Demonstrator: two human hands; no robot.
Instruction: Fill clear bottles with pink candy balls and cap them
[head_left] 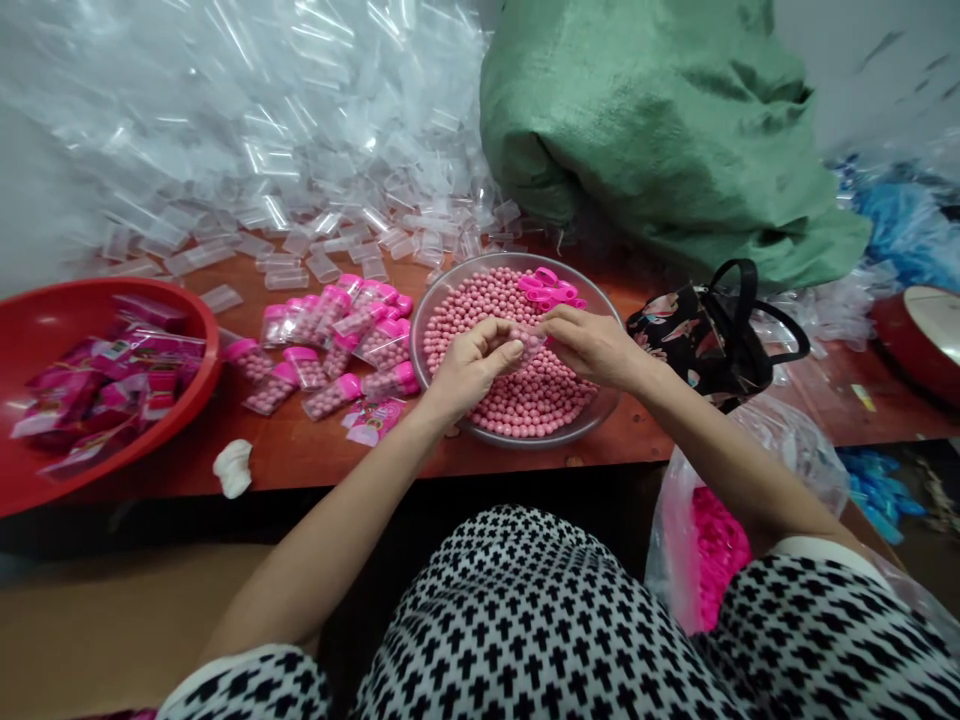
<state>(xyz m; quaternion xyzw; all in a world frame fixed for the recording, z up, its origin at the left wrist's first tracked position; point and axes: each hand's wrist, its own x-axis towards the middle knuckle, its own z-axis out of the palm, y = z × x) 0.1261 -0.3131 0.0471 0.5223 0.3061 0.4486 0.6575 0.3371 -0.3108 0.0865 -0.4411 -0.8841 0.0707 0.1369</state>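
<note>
Above a metal bowl (517,441) of pink round beads (525,408), my left hand (474,368) is closed around a small clear plastic container (531,346) with pink beads in it. My right hand (592,348) meets the container's right end with its fingers pinched together; what lies between these fingertips is hidden. Several bright pink caps (551,290) rest on the beads at the back of the bowl. Left of the bowl lie several filled containers with pink caps (326,315). A pink printed packet (375,420) lies in front of them.
A red basin (206,375) with pink packets stands at the left. Clear empty containers (285,275) are heaped behind. A green sack (660,130) stands at the back, with a black patterned bag (690,335) at the right. A plastic bag of pink pieces (716,550) hangs below the table edge.
</note>
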